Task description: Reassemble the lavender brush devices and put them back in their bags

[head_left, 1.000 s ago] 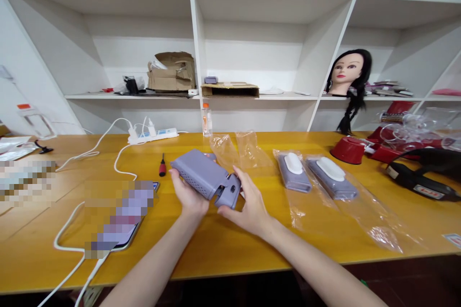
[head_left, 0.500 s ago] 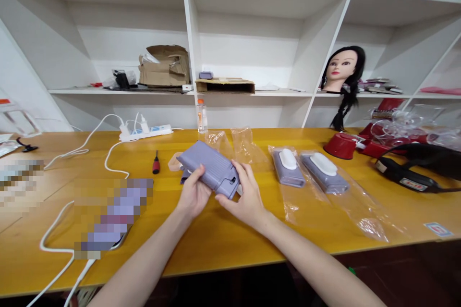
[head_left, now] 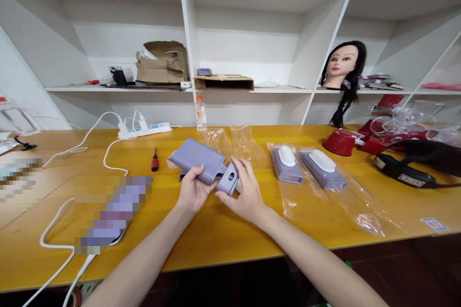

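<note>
My left hand (head_left: pixel 194 192) grips a purple ribbed plastic case (head_left: pixel 200 159) above the table, thumb on its top face. In my right hand (head_left: pixel 249 192) is the purple end piece (head_left: pixel 228 179), which has a dark oval opening. A gap shows between the end piece and the case, with a narrower part bridging it; whether they still touch is hard to tell. Behind the case, partly hidden, another purple piece lies on the table. To the right lie two similar purple units, a nearer one (head_left: pixel 287 168) and a farther one (head_left: pixel 326 172), each with a white oval part on top and clear plastic around it.
A red-and-black screwdriver (head_left: pixel 154 160) lies left of my hands. Further left are a blurred purple device (head_left: pixel 117 213) with white cables and a power strip (head_left: pixel 146 130). Clear bags (head_left: pixel 247 142) and a bottle (head_left: pixel 200 113) are behind; a black headset-like strap (head_left: pixel 399 172) is at right.
The end piece has come away from the case, opening a gap between them. The case has shifted slightly left in my left hand, while my right hand keeps the end piece.
</note>
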{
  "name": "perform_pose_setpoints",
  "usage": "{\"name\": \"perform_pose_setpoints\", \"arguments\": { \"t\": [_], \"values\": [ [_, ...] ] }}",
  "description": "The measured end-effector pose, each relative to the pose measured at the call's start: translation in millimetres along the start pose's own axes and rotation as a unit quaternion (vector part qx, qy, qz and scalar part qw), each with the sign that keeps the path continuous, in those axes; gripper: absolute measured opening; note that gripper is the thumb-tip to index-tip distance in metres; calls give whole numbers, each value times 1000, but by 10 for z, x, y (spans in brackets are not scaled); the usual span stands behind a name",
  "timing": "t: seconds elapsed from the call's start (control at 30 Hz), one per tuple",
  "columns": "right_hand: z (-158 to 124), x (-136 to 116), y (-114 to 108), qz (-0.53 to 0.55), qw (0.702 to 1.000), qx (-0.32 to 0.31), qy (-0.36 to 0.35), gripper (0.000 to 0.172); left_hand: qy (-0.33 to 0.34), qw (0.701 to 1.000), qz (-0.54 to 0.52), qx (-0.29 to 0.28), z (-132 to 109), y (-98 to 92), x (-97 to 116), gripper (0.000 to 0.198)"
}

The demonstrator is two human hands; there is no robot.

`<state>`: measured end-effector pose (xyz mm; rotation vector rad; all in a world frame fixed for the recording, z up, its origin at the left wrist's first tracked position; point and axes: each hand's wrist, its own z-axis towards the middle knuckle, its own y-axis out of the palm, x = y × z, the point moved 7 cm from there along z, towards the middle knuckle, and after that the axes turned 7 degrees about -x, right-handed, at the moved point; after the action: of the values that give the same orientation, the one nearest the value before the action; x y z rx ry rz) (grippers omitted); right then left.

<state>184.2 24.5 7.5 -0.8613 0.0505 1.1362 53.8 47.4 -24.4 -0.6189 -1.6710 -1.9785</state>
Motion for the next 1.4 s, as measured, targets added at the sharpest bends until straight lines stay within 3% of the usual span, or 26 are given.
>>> {"name": "perform_pose_setpoints", "arguments": {
  "t": [0.3, 0.73, 1.4],
  "values": [
    [-3, 24, 2, 0, 1000, 1, -11, 83, -12, 1000, -12, -22, -16, 16, -82, 40],
    [17, 23, 23, 5, 1000, -10, -15, 80, -14, 999, -42, -1, -11, 2, -62, 45],
    [11, -44, -63, -1, 998, 26, -61, 76, -9, 998, -49, -29, -67, 78, -14, 46]
  ]
}}
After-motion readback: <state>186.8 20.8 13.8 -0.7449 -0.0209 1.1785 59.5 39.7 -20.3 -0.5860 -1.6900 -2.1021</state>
